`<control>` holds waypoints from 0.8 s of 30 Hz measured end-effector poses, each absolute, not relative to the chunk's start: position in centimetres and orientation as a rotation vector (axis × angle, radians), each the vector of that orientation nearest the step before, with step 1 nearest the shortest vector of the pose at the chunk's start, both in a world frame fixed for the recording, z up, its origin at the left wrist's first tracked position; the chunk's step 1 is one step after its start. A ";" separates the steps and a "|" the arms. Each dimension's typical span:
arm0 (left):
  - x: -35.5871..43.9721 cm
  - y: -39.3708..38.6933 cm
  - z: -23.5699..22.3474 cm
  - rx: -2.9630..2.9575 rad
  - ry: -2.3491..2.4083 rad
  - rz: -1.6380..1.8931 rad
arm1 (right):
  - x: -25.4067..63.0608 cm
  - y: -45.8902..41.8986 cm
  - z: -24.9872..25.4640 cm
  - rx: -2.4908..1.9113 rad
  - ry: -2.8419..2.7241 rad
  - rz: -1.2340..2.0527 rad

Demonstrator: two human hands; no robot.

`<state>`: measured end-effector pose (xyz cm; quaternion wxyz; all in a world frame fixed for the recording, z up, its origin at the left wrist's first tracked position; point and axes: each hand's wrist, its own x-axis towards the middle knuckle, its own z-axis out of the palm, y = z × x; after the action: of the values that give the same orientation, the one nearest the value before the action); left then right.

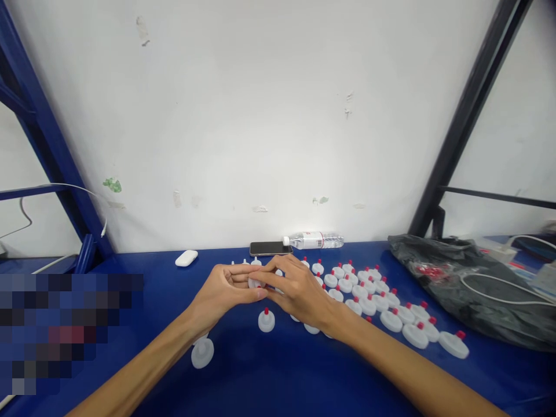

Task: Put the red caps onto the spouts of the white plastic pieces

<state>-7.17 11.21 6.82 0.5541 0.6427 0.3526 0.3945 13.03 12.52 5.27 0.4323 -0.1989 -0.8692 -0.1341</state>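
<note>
My left hand is closed around a white round plastic nozzle cap, partly hidden by the fingers. The fingers of my right hand reach over and pinch at the same nozzle cap, and a bit of red shows near the fingertips. Just below the hands, a nozzle cap with a red tip stands on the blue table. By my left wrist lies a white nozzle cap without a visible red tip. A few more white nozzle caps show behind the fingers.
Many red-tipped nozzle caps spread across the right side. Along the wall lie a phone and a clear water bottle. A white earbud case sits at back left. A black plastic bag with a white cable covers the far right.
</note>
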 end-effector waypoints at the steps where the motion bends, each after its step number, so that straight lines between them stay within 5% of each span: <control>1: -7.2 11.2 6.8 1.532 0.837 0.930 | 13.0 12.5 5.3 -0.495 -2.169 -0.336; 14: -8.8 13.4 6.4 2.149 1.378 1.089 | 14.4 12.9 6.5 -0.961 -2.448 0.046; 24: -9.4 14.2 4.1 2.652 1.561 0.825 | 14.2 13.2 5.6 -0.921 -2.486 0.036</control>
<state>-9.36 14.21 4.12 -0.0221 0.8322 0.4898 0.2587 14.18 13.19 5.60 0.2426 -0.3370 -0.9096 0.0132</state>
